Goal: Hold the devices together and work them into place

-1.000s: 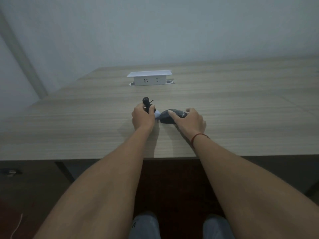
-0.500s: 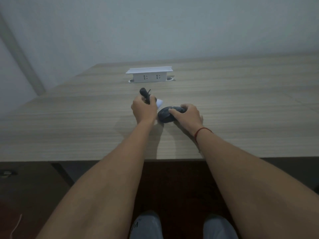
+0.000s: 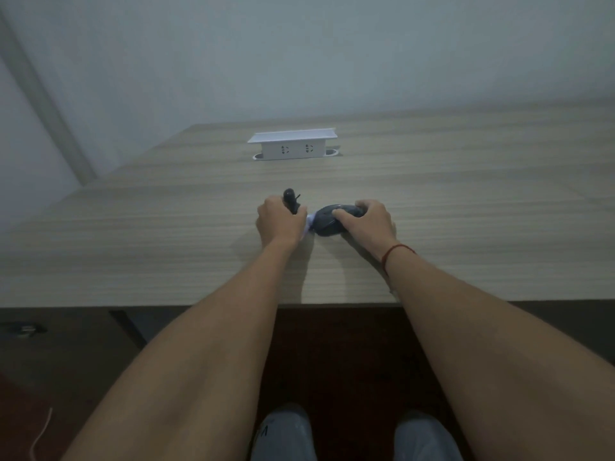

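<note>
My right hand [image 3: 369, 222] grips a dark computer mouse [image 3: 327, 222] that lies on the wooden table [image 3: 466, 211]. My left hand [image 3: 279, 222] is curled around a small black tool [image 3: 290, 198] whose rounded top sticks up above the fist. A bit of white or pale blue material [image 3: 310, 224] shows between the two hands, touching the mouse's left end; what it is cannot be told. The two hands sit close together near the table's middle.
A white pop-up socket box [image 3: 293, 144] stands on the table farther back. The table's front edge [image 3: 100, 302] runs across below my forearms. My knees [image 3: 286, 434] show at the bottom. A pale wall rises behind the table.
The hands shifted slightly between frames: the left hand with the tool drew a little away from the mouse and then came back against it. The right hand kept its hold on the mouse.
</note>
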The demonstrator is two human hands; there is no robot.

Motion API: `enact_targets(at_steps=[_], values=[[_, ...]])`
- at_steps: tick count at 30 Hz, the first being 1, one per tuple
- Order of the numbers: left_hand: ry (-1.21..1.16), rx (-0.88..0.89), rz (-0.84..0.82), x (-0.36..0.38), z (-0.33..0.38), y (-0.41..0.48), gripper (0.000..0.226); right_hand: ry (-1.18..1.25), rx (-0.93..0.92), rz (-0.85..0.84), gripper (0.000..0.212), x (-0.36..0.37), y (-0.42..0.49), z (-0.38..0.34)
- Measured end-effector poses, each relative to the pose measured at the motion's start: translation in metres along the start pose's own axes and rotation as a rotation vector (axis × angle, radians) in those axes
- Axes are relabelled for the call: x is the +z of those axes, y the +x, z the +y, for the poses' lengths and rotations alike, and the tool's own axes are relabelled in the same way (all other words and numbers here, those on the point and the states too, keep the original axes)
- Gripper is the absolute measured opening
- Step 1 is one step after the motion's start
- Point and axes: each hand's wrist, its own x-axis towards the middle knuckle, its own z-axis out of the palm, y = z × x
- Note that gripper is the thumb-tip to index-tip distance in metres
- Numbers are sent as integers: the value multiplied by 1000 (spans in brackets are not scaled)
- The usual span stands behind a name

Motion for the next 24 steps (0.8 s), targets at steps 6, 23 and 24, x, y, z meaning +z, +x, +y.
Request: enact_targets(at_steps=[6, 23, 24], values=[[-71, 59, -29, 5, 3, -5, 30, -25, -5, 1, 57, 0, 0, 1], [-25, 64, 9, -3, -4, 7, 28, -256, -25, -58, 131, 13, -1, -1], [-40, 58, 8, -2, -5, 5, 29, -324, -51, -23, 129, 18, -3, 1]])
